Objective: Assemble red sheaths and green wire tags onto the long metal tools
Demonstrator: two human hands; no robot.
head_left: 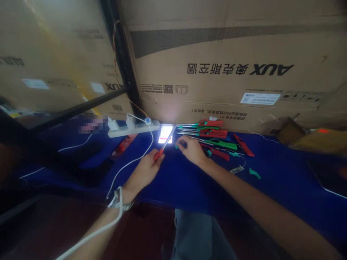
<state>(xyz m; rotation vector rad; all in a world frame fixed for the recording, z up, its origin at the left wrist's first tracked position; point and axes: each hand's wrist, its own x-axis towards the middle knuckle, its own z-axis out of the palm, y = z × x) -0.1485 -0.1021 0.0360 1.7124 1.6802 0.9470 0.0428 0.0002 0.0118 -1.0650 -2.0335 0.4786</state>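
My left hand (145,170) is closed on the red handle of a long-nosed lighter (165,142), whose metal tube points up toward a lit phone screen (166,133). My right hand (191,148) rests on the blue table top (271,180) with its fingers pinched round a small green part (177,145). Just right of that hand lies a pile of red and green long-nosed lighters (214,133). A small green piece (254,173) and a little clear part (236,169) lie loose near my right forearm.
A white power strip (132,128) with plugged chargers sits at the back left, and a white cable (127,164) runs from it over my left wrist. Large cardboard boxes (230,65) stand behind the table. A black metal frame (81,108) crosses at left.
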